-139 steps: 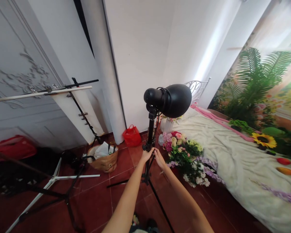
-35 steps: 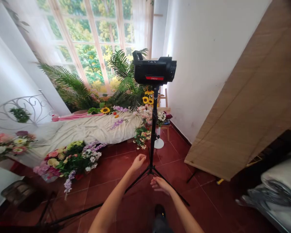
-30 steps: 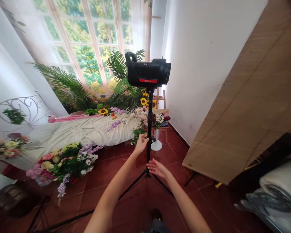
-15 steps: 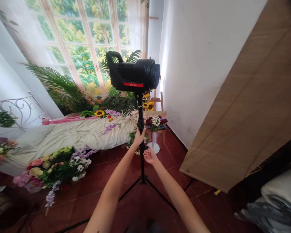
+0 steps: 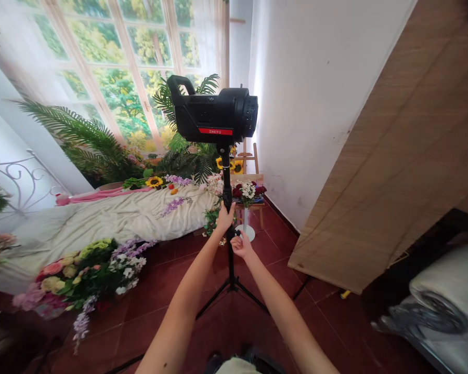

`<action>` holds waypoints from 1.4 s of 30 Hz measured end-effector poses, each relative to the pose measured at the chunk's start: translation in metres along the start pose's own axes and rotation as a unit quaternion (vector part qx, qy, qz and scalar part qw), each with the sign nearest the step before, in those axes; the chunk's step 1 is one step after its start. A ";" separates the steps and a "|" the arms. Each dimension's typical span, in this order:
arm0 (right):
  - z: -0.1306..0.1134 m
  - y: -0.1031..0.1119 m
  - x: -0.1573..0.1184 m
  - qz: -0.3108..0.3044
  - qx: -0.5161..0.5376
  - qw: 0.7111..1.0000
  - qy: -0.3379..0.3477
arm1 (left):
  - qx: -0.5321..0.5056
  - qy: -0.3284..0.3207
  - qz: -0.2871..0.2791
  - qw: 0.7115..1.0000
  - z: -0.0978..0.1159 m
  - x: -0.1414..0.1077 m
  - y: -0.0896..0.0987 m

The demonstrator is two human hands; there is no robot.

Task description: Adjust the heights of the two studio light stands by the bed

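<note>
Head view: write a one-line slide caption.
Left hand grips a stand topped by a lamp, right hand at its knob, bed behind.

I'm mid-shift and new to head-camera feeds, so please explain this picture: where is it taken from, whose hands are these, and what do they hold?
There is no robot here. The camera sits on a person's head, looking forward and down, so the two bare hands are the wearer's own. The left hand is wrapped around the upright of a black light stand. The right hand is lower, fingers curled, at a small black knob; how firmly it grips is hard to tell. On top of the stand sits a black studio light marked ZHEYU. Behind, a bed under a cream blanket bears a sunflower and purple flower sprigs.
</note>
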State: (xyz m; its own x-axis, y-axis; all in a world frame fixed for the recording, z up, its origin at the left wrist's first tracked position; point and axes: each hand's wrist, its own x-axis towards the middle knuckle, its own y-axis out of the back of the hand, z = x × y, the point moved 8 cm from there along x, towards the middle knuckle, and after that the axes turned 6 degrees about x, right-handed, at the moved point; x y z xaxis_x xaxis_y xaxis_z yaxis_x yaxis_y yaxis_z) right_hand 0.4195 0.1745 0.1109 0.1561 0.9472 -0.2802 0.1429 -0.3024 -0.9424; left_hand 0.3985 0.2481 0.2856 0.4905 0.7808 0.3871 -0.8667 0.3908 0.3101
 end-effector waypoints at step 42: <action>-0.090 0.000 -0.025 0.107 -0.602 0.709 0.350 | -0.032 0.166 0.041 0.985 -0.062 0.021 -0.028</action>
State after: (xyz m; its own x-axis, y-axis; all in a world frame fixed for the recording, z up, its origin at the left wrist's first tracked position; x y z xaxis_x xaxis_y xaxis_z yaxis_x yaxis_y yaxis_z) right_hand 0.5041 0.1415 0.1342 0.6868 0.7083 0.1633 0.7087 -0.7024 0.0661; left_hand 0.4281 0.2840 0.2312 0.3707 0.9233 0.1008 -0.9114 0.3408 0.2309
